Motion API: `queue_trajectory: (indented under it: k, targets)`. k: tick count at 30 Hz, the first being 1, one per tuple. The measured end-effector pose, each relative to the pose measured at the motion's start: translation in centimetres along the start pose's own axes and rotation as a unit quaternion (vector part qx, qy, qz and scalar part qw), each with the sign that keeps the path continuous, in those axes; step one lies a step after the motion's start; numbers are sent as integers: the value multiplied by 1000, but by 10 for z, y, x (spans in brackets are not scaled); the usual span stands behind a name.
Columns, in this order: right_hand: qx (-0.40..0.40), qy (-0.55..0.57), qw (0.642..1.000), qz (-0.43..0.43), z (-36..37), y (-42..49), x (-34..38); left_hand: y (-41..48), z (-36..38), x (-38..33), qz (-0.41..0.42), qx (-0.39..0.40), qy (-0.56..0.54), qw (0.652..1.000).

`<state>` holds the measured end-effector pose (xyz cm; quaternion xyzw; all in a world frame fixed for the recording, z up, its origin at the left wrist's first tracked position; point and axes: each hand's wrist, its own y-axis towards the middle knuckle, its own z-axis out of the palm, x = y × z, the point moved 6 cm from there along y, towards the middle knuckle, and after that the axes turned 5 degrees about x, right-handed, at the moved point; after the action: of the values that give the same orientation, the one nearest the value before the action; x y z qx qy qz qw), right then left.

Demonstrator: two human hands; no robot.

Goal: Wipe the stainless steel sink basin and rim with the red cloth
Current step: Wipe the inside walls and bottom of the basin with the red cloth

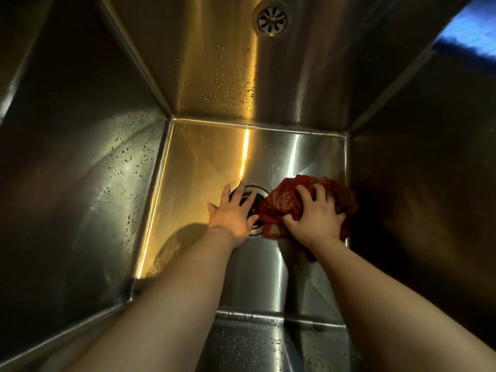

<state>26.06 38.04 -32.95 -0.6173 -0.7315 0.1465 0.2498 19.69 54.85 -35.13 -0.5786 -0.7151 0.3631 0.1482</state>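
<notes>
Stainless steel walls drop steeply on all four sides to the flat floor of the sink basin [214, 157], which is seen from straight above. On that floor, toward its right side, lies the red cloth [281, 204], crumpled into a loose bundle with a pale printed pattern. The bundle is longer from left to right than from near to far: its left end laps the right edge of the round drain [256, 228] in the middle of the floor, and its right end lies at the foot of the right wall. The right hand [315, 214] sits on top of the bundle, palm down, knuckles raised, with fingers and thumb curled into the fabric and gripping it against the floor. The left hand [233, 210] lies flat just left of the cloth, palm down over the drain, fingers spread wide and pointing far, holding nothing. Both forearms are bare and reach down into the basin from the near edge, nearly parallel. Water droplets [128, 157] speckle the left wall, the far wall and the near wall. High on the far wall sits a round overflow grille [271, 18]. A blurred blue object [467, 30] shows beyond the basin at the far right corner.
</notes>
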Motion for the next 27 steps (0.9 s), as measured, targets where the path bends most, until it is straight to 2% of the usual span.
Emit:
queue_trajectory:
  k: [9, 18, 24, 27]
  targets:
    - [30, -18, 999, -11, 23, -36, 12, -18, 3, 13, -5, 35, -7, 999]
    - [-24, -2, 1000, -20, 23, -24, 43, -19, -8, 38, -10, 24, -6, 1000]
    - [-8, 36, 994, -101, 23, -9, 99, -18, -24, 53, -24, -44, -74, 996]
    - [5, 53, 985, -162, 20, -8, 111, -21, -33, 62, -27, -62, -52, 996]
